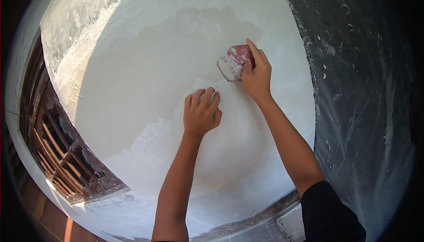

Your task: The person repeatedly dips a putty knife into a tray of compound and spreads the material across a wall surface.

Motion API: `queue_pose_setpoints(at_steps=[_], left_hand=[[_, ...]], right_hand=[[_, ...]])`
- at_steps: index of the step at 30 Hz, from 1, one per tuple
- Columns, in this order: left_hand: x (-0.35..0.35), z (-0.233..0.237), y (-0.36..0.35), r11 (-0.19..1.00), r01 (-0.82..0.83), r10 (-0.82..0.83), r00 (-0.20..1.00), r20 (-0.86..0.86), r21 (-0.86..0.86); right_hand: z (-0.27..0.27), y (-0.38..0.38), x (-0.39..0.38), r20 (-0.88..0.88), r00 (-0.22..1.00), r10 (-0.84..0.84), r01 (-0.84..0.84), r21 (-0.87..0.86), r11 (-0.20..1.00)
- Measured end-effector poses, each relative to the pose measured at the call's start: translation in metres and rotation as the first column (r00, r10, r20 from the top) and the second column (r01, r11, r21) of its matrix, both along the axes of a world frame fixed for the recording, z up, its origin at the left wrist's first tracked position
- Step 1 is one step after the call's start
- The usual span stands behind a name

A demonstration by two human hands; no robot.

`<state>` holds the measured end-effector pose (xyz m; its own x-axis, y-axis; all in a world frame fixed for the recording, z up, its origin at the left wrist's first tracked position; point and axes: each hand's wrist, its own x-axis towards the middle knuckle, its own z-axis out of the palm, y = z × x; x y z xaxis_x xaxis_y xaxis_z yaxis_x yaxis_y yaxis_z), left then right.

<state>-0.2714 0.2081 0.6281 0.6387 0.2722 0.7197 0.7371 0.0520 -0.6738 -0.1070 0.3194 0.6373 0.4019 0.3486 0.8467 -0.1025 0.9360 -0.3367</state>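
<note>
Fingers (261, 55) of right hand (257, 77) grasp red block (238, 55); left hand (201, 117) curls at wall (145, 74) (grip unclear).

The right hand (258, 75) hides part of the red tool (235, 62); the left hand (201, 115) perhaps covers something pale, too hidden to name. The bottom edge crops the left sleeve (170, 241).

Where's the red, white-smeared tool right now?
In the head view, the red tool is right of centre, in the right hand, over the pale wall, above and right of the left hand.
</note>
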Motion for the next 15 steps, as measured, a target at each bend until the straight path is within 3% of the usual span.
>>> queue_pose_setpoints(at_steps=[2,4,5,6,8,9,10,12,14,15], left_hand=[[-0.001,0.000,-0.001,1.000,-0.008,0.008,1.000,-0.001,-0.001],[-0.002,-0.001,0.001,1.000,0.004,-0.004,1.000,-0.014,0.018],[-0.003,-0.001,0.001,1.000,0.004,-0.003,1.000,-0.013,0.022],[-0.003,0.000,0.002,1.000,0.002,-0.001,1.000,-0.011,0.018],[-0.002,-0.001,0.001,1.000,-0.004,0.004,1.000,-0.007,0.008],[-0.002,-0.001,0.000,1.000,-0.005,0.005,1.000,-0.006,0.005],[-0.002,0.000,0.000,1.000,-0.004,0.004,1.000,-0.006,0.007],[-0.003,-0.001,0.001,1.000,-0.001,0.001,1.000,-0.015,0.013],[-0.003,0.000,0.002,1.000,0.005,-0.005,1.000,-0.021,0.026],[-0.003,0.000,0.002,1.000,0.000,0.000,1.000,-0.017,0.023]], right_hand=[[-0.003,0.023,-0.005,-0.072,0.993,-0.099,0.094,-0.066,0.993],[-0.004,0.025,0.011,-0.319,0.945,-0.079,0.003,-0.234,0.972],[-0.005,0.024,0.015,-0.395,0.919,0.013,-0.093,-0.184,0.978],[-0.005,0.019,0.012,-0.395,0.919,0.015,-0.093,-0.180,0.979],[-0.004,0.002,-0.001,-0.090,0.996,-0.007,0.007,0.003,1.000],[-0.002,-0.005,-0.004,0.017,1.000,0.008,-0.008,-0.008,1.000],[-0.002,0.004,-0.003,0.015,1.000,0.009,-0.008,-0.008,1.000],[0.002,0.025,0.005,-0.245,0.943,-0.224,0.182,-0.185,0.966],[0.004,0.026,0.014,-0.352,0.921,-0.167,0.092,-0.220,0.971],[0.006,0.019,0.013,-0.277,0.954,-0.113,0.090,-0.095,0.991]])
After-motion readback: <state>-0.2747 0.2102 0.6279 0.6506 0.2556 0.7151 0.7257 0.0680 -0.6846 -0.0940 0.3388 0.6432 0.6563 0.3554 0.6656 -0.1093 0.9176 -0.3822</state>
